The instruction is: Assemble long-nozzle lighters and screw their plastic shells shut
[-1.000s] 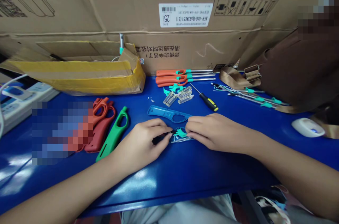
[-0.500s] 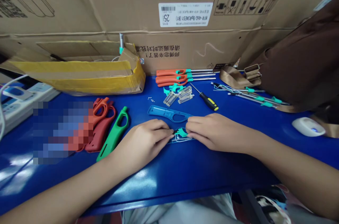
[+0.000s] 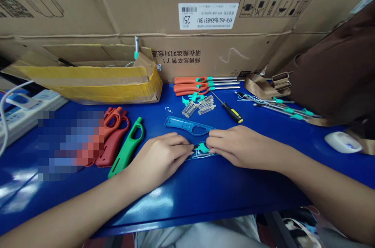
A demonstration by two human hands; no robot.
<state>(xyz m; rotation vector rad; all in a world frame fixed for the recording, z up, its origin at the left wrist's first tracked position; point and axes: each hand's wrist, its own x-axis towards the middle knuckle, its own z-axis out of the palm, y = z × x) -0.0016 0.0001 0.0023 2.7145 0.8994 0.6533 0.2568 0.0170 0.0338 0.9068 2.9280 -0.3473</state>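
My left hand (image 3: 165, 156) is closed, its thumb and fingertips pinching the left part of a blue lighter casing half (image 3: 193, 157) low over the table. My right hand (image 3: 238, 144) pinches the same piece from the right, fingers curled. Between the fingertips a turquoise trigger (image 3: 202, 147) and thin white wires show inside the casing; its two ends are covered by my hands. Just behind lies the other blue casing half (image 3: 181, 124), its hollow side up, close to my right fingers.
Orange lighters (image 3: 190, 89) with metal tubes lie at the back, near clear fuel tanks (image 3: 206, 103) and a screwdriver (image 3: 231, 112). Wired metal tubes (image 3: 277, 106) lie right, a white mouse (image 3: 342, 142) beyond. Left are green (image 3: 125, 148) and red casings (image 3: 113, 144) and a taped carton (image 3: 88, 84).
The view has shifted slightly, so everything appears a little further right. Both hands keep their grip on the blue casing half, with hardly any visible movement.
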